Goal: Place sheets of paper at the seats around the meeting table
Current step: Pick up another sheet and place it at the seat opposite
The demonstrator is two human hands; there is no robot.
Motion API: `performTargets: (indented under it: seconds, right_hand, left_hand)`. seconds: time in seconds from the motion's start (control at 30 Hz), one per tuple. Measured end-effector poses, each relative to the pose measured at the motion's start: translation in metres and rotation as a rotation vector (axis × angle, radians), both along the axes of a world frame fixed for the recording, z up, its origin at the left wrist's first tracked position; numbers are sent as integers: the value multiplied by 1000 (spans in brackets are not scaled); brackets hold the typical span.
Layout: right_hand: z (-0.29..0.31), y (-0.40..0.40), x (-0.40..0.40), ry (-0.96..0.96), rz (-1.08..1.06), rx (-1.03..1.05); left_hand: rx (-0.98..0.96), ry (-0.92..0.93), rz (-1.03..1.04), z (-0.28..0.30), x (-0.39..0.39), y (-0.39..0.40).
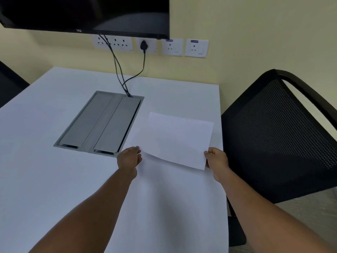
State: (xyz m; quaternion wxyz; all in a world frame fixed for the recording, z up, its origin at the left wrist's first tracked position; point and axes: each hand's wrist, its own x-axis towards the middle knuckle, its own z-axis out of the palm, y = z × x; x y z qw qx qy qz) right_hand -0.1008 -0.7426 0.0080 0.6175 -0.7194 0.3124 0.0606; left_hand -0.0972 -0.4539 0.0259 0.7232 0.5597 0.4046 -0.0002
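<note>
I hold the sheet of paper (175,139) pinched at its near corners, left hand (129,157) and right hand (217,158) closed on it; it extends beyond both hands above the table (54,179). It looks light and limp, so I judge corner grips best.

Bare forearms and hands (129,157); apparently no sleeves, rings.

Both hands, left hand (129,157) and right hand (217,160), pinch a paper sheet (175,139), seemingly just above the table (54,170).
</note>
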Motion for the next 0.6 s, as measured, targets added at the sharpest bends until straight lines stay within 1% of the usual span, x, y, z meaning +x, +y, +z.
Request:
performTargets:
  seconds: [0.17,0.4,0.6]
  right_hand:
    - [-17,-20,14,14,-30,-23]
    - [-36,-26,29,42,-59,-42]
    - [-45,-26,36,41,-112,-164]
  left_hand:
    - [48,10,-41,-15,10,-18]
    - [125,58,-50,-35,17,-27]
    - [188,123,-94,-47,19,-30]
